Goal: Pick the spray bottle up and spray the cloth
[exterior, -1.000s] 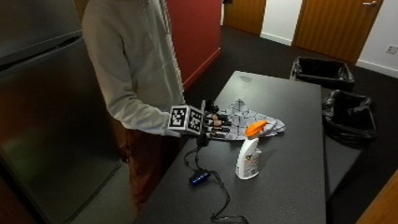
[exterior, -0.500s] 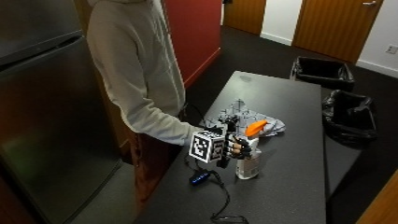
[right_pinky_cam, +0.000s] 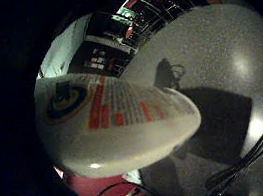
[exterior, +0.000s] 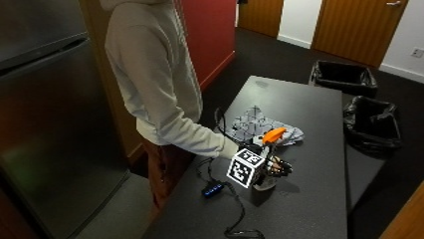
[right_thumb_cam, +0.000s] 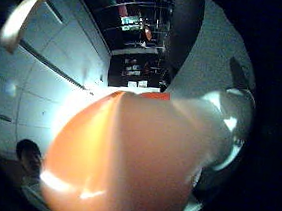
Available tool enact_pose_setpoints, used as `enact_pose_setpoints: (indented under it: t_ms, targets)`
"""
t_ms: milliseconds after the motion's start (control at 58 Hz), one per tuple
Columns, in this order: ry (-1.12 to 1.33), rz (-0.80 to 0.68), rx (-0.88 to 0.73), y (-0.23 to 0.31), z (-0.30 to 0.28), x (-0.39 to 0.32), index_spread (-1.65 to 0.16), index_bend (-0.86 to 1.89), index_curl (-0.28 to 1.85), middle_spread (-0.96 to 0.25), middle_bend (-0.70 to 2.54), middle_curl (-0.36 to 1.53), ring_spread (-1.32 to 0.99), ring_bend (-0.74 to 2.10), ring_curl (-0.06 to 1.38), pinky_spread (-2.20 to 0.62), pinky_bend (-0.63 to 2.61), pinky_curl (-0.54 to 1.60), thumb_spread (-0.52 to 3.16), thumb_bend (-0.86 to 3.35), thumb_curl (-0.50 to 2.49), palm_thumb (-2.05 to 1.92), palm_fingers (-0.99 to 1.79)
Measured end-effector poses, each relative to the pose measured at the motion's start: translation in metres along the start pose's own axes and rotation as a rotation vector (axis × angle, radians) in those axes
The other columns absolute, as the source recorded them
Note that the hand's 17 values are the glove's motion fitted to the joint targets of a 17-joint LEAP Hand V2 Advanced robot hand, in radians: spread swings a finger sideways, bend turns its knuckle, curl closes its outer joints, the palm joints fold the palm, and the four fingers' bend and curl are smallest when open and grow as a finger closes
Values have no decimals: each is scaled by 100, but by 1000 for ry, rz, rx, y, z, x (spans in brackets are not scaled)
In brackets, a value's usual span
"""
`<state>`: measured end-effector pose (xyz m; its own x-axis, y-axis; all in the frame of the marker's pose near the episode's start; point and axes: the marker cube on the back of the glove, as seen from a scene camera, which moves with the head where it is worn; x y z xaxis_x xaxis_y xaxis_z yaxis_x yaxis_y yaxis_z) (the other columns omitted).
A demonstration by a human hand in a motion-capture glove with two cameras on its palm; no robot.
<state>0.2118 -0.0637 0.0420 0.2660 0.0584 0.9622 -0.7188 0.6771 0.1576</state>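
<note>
- The black-gloved fingers (exterior: 281, 168) curl round the white body of the spray bottle (exterior: 268, 164) and grip it.
- The right hand (exterior: 273, 168) sits low on the bottle — about at its middle, under the orange top.
- The bottle stands upright on the dark table (exterior: 311, 194), near the person's edge. Its orange trigger head (exterior: 273, 135) sticks up above the hand and points toward 2 o'clock.
- In the palm views the bottle is very close: the printed white side (right_pinky_cam: 111, 125) fills one, and the orange part (right_thumb_cam: 125, 164) fills the other.
- The grey cloth (exterior: 260, 125) lies crumpled on the table at about 12 o'clock from the bottle, just beside the orange top.
- Two black bins (exterior: 344, 77) stand on the floor past the far end of the table — around 1 o'clock.
</note>
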Motion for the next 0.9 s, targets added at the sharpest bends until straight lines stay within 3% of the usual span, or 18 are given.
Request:
enact_pose_setpoints:
  t_ms: [207, 483, 620, 793, 896]
  targets:
    - [32, -10, -36, -14, 10, -4, -37, 16, 21, -14, 27, 34, -17, 42, 29, 5, 47, 34, 86, -3, 33, 56, 21]
    - [49, -36, -210, -32, 42, -17, -29, 23, 32, -13, 41, 40, -18, 47, 32, -2, 17, 27, 90, 0, 39, 71, 108]
    - [68, -61, -269, -40, 65, -40, -23, 25, 39, -11, 48, 44, -17, 53, 37, -6, 14, 27, 72, 0, 49, 84, 125]
    - [310, -127, -432, -37, 117, -77, -18, 39, 48, -9, 56, 48, -16, 55, 41, -14, 23, 31, 48, -3, 59, 89, 140]
    - [577, -209, -521, -32, 140, -106, -17, 42, 50, -9, 58, 50, -16, 57, 42, -16, 25, 33, 40, -3, 63, 89, 140]
